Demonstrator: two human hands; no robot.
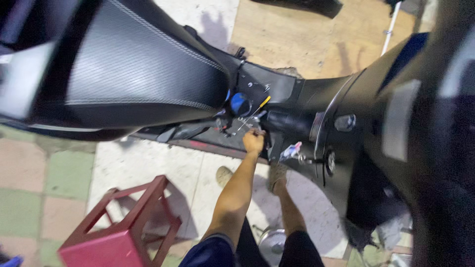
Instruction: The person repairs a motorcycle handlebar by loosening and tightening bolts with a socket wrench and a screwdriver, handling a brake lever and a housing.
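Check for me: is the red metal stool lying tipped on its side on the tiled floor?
Yes. The red metal stool lies on its side on the tiled floor, legs pointing sideways rather than down.

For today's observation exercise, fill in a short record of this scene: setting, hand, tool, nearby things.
setting: black scooter on a tiled floor
hand: one hand reaches under the scooter's centre panel; which hand it is cannot be told
tool: yellow-handled screwdriver just above the hand
nearby: red stool, blue cap, black seat

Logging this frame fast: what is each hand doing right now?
Left hand: closed on something at the scooter, beside the screwdriver; what it grips cannot be told.
Right hand: not in view.
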